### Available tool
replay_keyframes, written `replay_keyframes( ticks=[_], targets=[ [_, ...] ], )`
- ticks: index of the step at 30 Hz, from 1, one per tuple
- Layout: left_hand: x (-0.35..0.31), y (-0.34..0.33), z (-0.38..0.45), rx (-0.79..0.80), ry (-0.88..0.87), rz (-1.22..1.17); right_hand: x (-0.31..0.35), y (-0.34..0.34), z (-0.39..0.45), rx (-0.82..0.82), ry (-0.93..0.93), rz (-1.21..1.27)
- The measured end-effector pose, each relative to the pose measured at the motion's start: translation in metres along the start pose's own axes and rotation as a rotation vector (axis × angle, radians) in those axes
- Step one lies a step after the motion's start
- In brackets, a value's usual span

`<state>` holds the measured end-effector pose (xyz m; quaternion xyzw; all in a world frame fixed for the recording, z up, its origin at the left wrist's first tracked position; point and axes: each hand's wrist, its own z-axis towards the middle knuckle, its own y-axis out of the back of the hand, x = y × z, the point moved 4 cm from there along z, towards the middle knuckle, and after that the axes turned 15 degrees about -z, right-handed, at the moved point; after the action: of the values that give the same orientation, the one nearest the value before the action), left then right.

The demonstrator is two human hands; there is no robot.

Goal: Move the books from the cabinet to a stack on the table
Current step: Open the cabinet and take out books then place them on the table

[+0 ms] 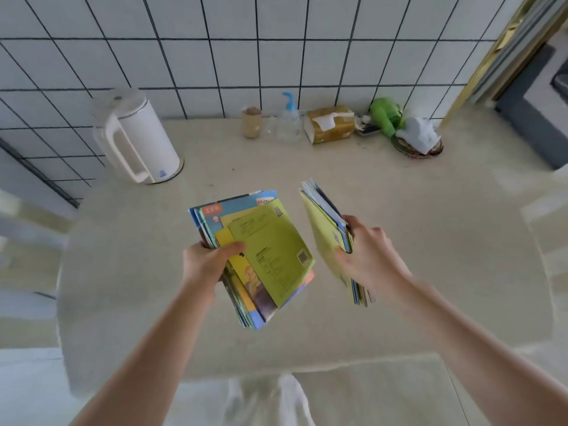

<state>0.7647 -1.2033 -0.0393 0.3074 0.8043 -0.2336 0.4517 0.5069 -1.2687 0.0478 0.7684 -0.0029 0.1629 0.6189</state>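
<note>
My left hand (206, 262) grips a fanned bundle of thin books (264, 241) by its left edge, a green cover uppermost, with yellow and blue covers under it. My right hand (367, 253) grips a second, smaller bundle of books (322, 222) that stands nearly on edge, its yellow-green cover facing left. Both bundles hang above the middle of the beige table (430, 272), a gap between them. The cabinet is not in view.
A white electric kettle (138, 136) stands at the table's back left. Along the tiled wall sit a small brown jar (252, 122), a pump bottle (289, 118), a tissue pack (330, 124), a green object (385, 113) and a basket with white cloth (419, 139).
</note>
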Motion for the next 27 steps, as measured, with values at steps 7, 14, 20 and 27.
replay_keyframes(
  ticks=[7, 14, 20, 27],
  targets=[
    [-0.031, -0.019, 0.107, 0.189, 0.169, 0.134, 0.027, -0.007, 0.082, 0.020, 0.008, -0.094],
    [-0.035, -0.026, 0.180, 0.267, 0.297, 0.260, 0.033, -0.013, 0.129, 0.055, 0.004, -0.148],
    [-0.024, -0.012, 0.211, 0.295, 0.360, 0.280, 0.036, -0.022, 0.150, 0.092, 0.015, -0.150],
    [-0.012, -0.001, 0.227, 0.220, 0.325, 0.410, 0.047, -0.035, 0.159, 0.136, 0.048, -0.158]
  ],
)
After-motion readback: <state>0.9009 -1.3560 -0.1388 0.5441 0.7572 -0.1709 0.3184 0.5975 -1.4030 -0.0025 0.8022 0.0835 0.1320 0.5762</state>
